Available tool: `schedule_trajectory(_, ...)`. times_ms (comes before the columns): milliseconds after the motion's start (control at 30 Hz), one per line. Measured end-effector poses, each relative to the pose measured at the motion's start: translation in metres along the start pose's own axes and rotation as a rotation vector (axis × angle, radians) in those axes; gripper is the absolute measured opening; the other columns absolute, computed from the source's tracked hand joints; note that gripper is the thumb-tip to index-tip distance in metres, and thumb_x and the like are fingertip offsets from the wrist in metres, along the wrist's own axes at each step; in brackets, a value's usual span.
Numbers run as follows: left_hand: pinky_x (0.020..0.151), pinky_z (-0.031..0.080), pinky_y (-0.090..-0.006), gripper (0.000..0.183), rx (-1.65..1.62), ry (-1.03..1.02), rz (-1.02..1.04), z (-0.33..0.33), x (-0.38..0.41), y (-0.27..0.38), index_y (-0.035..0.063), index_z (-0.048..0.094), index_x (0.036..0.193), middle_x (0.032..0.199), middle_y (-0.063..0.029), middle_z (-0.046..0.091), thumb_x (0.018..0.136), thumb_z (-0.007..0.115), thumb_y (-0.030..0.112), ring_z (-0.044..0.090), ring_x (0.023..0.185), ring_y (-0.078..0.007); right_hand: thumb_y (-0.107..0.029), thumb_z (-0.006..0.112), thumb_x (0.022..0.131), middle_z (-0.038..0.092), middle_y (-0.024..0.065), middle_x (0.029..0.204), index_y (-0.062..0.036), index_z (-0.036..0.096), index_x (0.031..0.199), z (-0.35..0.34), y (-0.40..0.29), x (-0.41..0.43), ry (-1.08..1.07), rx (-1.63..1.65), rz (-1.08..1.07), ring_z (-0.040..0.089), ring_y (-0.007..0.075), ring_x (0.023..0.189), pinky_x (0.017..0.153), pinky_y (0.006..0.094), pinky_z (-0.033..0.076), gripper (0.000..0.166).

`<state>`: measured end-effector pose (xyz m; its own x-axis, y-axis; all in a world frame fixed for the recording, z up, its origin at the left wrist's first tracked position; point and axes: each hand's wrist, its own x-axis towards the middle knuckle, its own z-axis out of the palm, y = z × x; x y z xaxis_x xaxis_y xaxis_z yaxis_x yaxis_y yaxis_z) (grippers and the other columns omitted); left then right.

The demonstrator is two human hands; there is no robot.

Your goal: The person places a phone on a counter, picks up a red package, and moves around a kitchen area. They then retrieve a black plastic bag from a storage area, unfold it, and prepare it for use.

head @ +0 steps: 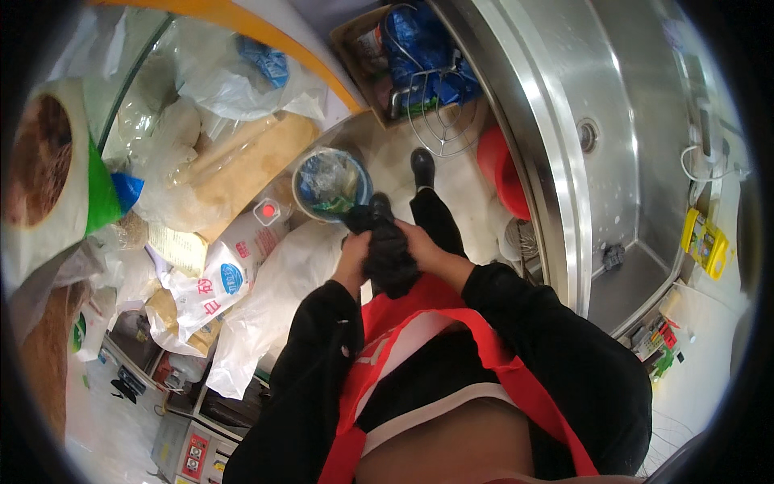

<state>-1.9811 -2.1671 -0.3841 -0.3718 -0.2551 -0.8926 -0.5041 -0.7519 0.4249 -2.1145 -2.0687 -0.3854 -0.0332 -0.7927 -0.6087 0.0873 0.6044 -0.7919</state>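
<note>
A dark, bunched-up bundle (390, 257), perhaps cloth or a plastic bag, is gripped between my two hands in front of the red apron (423, 293). My left hand (352, 257) holds its left side, and my right hand (419, 247) holds its right side. The bundle's far end reaches the near rim of a round bucket (299, 202); whether it touches the rim I cannot tell. Inside the bucket lie crumpled clear plastic (329, 175) and some green scraps.
At right runs a stainless steel sink (604, 199), with a red basin (499, 172) below its edge. A cardboard box (387, 115) with blue bags and a wire rack (444, 130) stand ahead. Left are white sacks (227, 278) and a brown paper package (254, 172).
</note>
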Motion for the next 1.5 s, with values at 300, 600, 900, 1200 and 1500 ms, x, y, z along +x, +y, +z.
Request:
schedule_trajectory(300,0.084,0.040,-0.0318,0.047,0.192,0.401,0.315,0.024,0.012,-0.020,0.0006,0.034,0.124,0.120,-0.0146,0.040,0.085,0.052,0.019,0.045,0.101,-0.0221,-0.017,0.057,0.081,0.051,0.0071,0.115,-0.0061,0.043,0.121,-0.100,0.069,0.128,0.539,1.308,-0.234,0.050,0.0202,0.103,0.088,0.0314,0.042,0.044)
schedule_trajectory(600,0.079,0.041,-0.0282,0.038,0.111,0.401,0.055,0.000,0.017,-0.087,0.0007,0.039,0.119,0.111,-0.0104,0.050,0.084,0.050,0.012,0.049,0.092,-0.0167,-0.029,0.050,0.084,0.036,0.0215,0.129,-0.0048,0.039,0.126,-0.167,0.034,0.374,1.107,-0.031,-0.251,0.036,0.0366,0.116,0.099,0.0434,0.027,0.049)
schedule_trajectory(900,0.076,0.043,-0.0256,0.030,0.178,0.211,0.050,0.017,0.040,-0.103,-0.0003,0.047,0.111,0.097,-0.0087,0.056,0.084,0.052,0.012,0.053,0.087,-0.0149,-0.028,0.055,0.079,0.037,0.0196,0.126,-0.0045,0.050,0.114,-0.198,0.116,0.441,0.379,-0.829,0.006,0.034,0.0368,0.116,0.093,0.0490,0.032,0.042)
schedule_trajectory(1200,0.078,0.043,-0.0287,0.031,0.254,0.129,0.085,0.037,0.076,-0.063,-0.0009,0.050,0.109,0.095,-0.0122,0.058,0.082,0.055,0.014,0.055,0.088,-0.0191,-0.008,0.060,0.073,0.053,0.0115,0.107,-0.0013,0.045,0.114,-0.158,0.113,0.138,1.486,-0.413,-0.097,0.050,0.0261,0.095,0.084,0.0344,0.038,0.044)
schedule_trajectory(1500,0.092,0.033,-0.0451,0.071,1.124,0.133,0.967,0.095,0.164,0.058,0.0112,0.034,0.129,0.131,-0.0160,0.032,0.065,0.065,0.004,0.031,0.118,-0.0363,0.000,0.048,0.081,0.055,0.0096,0.087,-0.0028,0.041,0.114,-0.147,0.097,0.136,0.904,1.119,-0.217,0.056,0.0187,0.078,0.072,0.0302,0.047,0.034)
